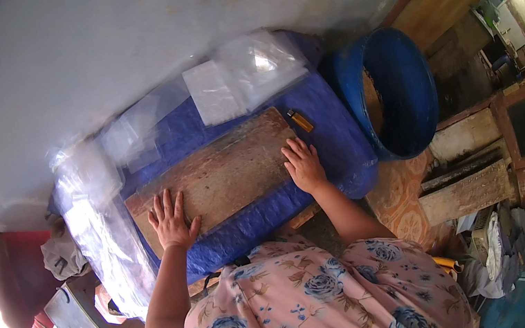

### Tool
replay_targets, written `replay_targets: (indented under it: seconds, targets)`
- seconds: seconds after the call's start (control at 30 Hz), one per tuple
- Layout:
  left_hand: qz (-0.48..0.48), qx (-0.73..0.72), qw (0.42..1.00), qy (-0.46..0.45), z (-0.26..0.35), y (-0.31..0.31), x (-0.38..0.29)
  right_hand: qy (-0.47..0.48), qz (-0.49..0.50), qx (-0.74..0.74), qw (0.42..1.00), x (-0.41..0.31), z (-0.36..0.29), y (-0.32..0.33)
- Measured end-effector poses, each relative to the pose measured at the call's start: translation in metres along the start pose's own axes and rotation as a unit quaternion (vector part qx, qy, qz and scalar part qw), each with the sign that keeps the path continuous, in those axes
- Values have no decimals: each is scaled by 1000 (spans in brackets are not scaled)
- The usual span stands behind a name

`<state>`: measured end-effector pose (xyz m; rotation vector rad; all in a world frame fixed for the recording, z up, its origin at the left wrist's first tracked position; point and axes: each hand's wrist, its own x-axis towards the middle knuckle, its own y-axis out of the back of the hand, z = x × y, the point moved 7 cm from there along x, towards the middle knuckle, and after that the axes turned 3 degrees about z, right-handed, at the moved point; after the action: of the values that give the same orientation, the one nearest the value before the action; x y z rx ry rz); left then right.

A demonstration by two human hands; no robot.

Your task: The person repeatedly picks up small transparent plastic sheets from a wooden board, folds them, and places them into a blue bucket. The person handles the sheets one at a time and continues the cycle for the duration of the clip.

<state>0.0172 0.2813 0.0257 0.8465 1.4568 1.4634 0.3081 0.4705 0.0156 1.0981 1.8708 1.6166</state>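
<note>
A worn wooden board (pixel 227 170) lies across a table covered with a blue plastic tarp (pixel 244 240). My left hand (pixel 172 224) rests flat near the board's left end, fingers spread. At the opposite end, my right hand (pixel 304 164) touches the board's right edge with its palm partly over the tarp. Neither hand grips anything. Just beyond my right hand is a yellow cigarette lighter (pixel 301 121) on the tarp. Clear plastic bags (pixel 247 79) are stacked along the far side, and more clear plastic sheets (pixel 105 244) cover the left end.
A pale wall (pixel 115 47) borders the table's far side. To the right stands a blue plastic drum (pixel 353 95), its opening facing me. Wooden boards (pixel 468 193) lean by a frame at the far right. A red cushioned seat (pixel 19 275) and a grey box-like panel (pixel 82 322) are at left.
</note>
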Motion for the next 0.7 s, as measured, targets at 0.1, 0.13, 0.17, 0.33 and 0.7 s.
replay_targets:
  seconds: [0.1,0.13,0.17,0.33,0.7]
  targets:
    - [2,-2,1000,1,1,-1,0,31,-12,5,999,9,10,-1]
    - [6,-1,1000,-1,0,-1,0,43,-11,5,999,11,13,-1]
    - [9,2,1000,-1,0,-1,0,50,-19,-3,999,13,14,-2]
    - [16,6,1000,-6,0,-2,0,56,-23,-1,998,17,18,-1]
    - [9,4,1000,-2,1,0,0,31,-30,-14,999,18,20,-3]
